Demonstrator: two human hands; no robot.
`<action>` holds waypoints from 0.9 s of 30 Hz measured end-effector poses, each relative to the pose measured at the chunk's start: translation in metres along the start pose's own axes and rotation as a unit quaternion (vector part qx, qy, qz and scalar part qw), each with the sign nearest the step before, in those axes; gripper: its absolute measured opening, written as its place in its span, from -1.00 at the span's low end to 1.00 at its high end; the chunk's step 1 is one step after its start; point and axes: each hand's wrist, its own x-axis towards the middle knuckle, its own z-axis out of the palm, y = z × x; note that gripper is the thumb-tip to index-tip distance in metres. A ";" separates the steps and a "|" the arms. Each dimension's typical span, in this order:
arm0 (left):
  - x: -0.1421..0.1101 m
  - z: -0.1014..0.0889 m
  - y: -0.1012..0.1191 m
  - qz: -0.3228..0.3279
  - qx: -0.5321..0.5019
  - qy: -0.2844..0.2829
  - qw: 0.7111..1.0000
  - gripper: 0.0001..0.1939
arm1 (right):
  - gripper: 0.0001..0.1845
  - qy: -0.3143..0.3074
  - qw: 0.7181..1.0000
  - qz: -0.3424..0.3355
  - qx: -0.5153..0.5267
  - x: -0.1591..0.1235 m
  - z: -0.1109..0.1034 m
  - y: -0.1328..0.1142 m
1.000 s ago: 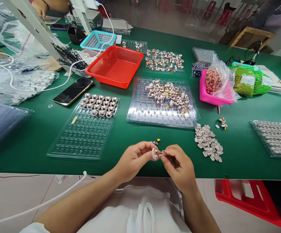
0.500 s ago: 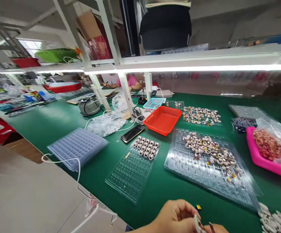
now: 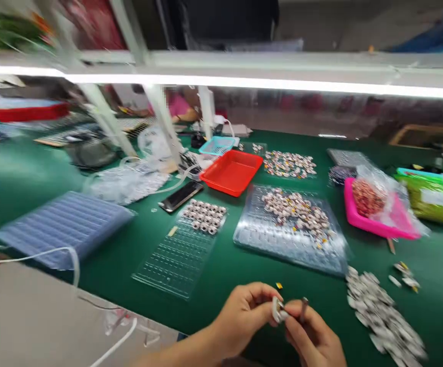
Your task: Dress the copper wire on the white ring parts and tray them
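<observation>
Near the table's front edge, my left hand (image 3: 242, 313) pinches a small white rounded part (image 3: 276, 311) between thumb and fingers. My right hand (image 3: 313, 334) meets it from the other side, its fingertips touching the part. A thin dark tool (image 3: 304, 307) sticks up from between the right fingers; its kind cannot be made out. Just beyond the hands lies a tiny yellow piece (image 3: 279, 285). To the right spreads a heap of flat white parts (image 3: 385, 318). Ahead, a stack of clear plastic trays (image 3: 244, 234) carries many loose white pieces with yellow bits (image 3: 297, 209).
Left of the hands lies a clear tray (image 3: 167, 265) with rows of white parts (image 3: 204, 215). Farther back are a phone (image 3: 182, 196), a red basket (image 3: 232, 173) and a pink tray (image 3: 353, 216). A white cable (image 3: 74, 260) crosses the left table edge. Someone in pink sits across.
The view has turned right and down, so both hands now show more fully. The white part stays between them. The heap of white parts and a green bag have come into view.
</observation>
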 end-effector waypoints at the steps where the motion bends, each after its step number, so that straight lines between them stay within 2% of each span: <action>1: -0.002 0.001 0.003 0.002 0.003 0.005 1.000 -0.59 | -0.81 -0.023 0.999 0.039 0.026 -0.002 -0.001 -0.002; 3: -0.004 0.000 0.008 0.001 0.015 0.008 1.000 -0.65 | -0.85 -0.020 0.996 0.064 0.064 -0.004 -0.002 -0.004; 7: -0.005 -0.004 0.009 -0.007 0.035 0.009 0.999 -0.73 | -0.91 -0.025 0.990 0.060 0.122 -0.006 -0.001 -0.002; 10: -0.008 -0.005 0.006 0.014 0.060 0.000 0.998 -0.80 | -0.92 -0.029 0.989 0.059 0.134 -0.008 -0.001 -0.002; 15: -0.012 -0.008 0.003 0.086 0.152 0.003 0.985 -0.89 | -0.91 -0.031 0.990 0.052 0.130 -0.009 -0.001 -0.005; 21: -0.013 -0.009 0.003 0.180 0.258 -0.001 0.949 -0.86 | -0.91 -0.031 0.992 0.048 0.114 -0.007 -0.002 -0.007; 27: -0.012 -0.010 0.003 0.243 0.312 -0.009 0.918 -0.84 | -0.92 -0.025 0.993 0.051 0.104 -0.006 -0.003 -0.008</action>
